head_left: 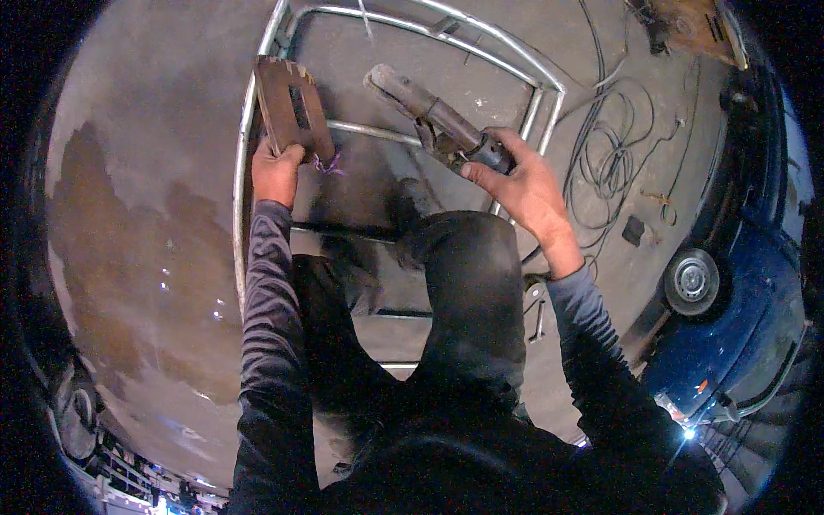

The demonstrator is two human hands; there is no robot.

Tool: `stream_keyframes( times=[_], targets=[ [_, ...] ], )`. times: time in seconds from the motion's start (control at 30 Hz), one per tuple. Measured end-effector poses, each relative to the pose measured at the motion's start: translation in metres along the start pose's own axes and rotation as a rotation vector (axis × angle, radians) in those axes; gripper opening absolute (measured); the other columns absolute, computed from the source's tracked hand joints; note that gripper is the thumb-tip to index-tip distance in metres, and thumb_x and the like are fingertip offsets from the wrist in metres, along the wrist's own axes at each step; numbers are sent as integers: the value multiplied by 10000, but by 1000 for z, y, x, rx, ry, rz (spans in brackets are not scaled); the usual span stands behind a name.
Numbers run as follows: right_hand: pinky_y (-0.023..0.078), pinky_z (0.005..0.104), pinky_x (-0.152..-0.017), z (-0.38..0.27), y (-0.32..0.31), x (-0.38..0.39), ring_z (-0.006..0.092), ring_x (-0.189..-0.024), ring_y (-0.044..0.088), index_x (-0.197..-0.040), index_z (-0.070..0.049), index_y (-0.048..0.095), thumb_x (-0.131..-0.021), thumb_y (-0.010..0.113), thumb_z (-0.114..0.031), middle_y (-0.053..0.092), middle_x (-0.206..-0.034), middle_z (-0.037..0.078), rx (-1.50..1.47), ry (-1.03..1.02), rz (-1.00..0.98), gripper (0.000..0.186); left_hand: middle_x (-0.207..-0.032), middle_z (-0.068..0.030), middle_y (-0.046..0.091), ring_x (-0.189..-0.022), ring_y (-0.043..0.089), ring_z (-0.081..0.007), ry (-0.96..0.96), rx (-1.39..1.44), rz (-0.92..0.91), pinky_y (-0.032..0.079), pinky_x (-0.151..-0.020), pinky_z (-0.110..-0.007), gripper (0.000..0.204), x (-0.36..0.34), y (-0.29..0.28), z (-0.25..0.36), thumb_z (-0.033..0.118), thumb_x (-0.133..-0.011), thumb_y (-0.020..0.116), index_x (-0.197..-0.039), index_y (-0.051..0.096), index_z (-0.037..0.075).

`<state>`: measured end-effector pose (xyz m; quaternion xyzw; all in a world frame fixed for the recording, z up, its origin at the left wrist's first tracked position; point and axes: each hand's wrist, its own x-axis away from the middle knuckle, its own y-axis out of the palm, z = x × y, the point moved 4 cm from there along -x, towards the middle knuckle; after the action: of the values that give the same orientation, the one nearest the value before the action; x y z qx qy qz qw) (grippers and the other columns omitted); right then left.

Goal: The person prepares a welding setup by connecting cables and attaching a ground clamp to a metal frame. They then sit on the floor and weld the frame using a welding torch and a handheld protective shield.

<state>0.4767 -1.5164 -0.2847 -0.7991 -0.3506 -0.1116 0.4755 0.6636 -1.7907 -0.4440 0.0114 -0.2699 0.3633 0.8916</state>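
Observation:
My left hand [276, 174] grips the lower end of a rusty brown flat metal piece [313, 112] with a long slot, held upright beside the left tube of a pale metal tube frame [373, 130]. A bit of purple cord [330, 167] hangs at that piece's lower end. My right hand [524, 184] is wrapped round the dark cylindrical end of a worn metal tool [446, 116], whose long body slants up to the left to a rounded tip over the frame. My legs are inside the frame's outline.
Looped dark cables [622, 146] lie on the concrete floor [146, 257] at the right, near a small dark square [633, 230]. A dark blue car [738, 335] stands at the far right. A brown board [699, 26] is at the top right. Bright sparks of light show near the lower rim.

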Motion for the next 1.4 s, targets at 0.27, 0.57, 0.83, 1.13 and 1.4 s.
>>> stream_keyframes(
  times=[0.27,0.57,0.83,1.13,1.4],
  targets=[
    [478,362,-740,24,39,-42,275,-820,627,-1143,-88,601,-726,748,-426,654,-903,156,15,-74,20,557,-917,-82,647,-806,604,-159,1,176,37,481,-708,-285,270,-61,3,-13,78,-753,594,-998,606,-36],
    [462,303,-650,71,67,-87,157,-691,569,-1172,-67,592,-770,740,-377,636,-810,85,-124,-71,-55,529,-945,-113,617,-823,604,-183,264,311,32,502,-712,-310,352,-125,-13,-3,94,-728,651,-1031,520,-29],
    [465,318,-651,134,92,-117,174,-722,592,-1126,-37,599,-763,728,-348,628,-862,93,-98,-31,-45,495,-990,-114,632,-874,603,-191,363,314,69,492,-765,-312,465,-146,-30,-21,153,-751,663,-1154,525,-34],
    [458,399,-834,164,134,-109,300,-961,612,-1165,-38,579,-775,715,-276,651,-992,183,16,-177,213,477,-1149,-120,585,-1000,589,-232,148,619,94,486,-865,-365,386,-98,-32,-29,269,-954,503,-1243,497,12],
    [460,399,-866,175,176,-98,298,-1010,611,-1259,-56,529,-819,690,-268,654,-1051,172,199,-40,111,514,-1195,-126,558,-1068,560,-233,143,609,89,475,-897,-371,402,-87,-19,-40,263,-974,471,-1291,461,16]
  ],
)
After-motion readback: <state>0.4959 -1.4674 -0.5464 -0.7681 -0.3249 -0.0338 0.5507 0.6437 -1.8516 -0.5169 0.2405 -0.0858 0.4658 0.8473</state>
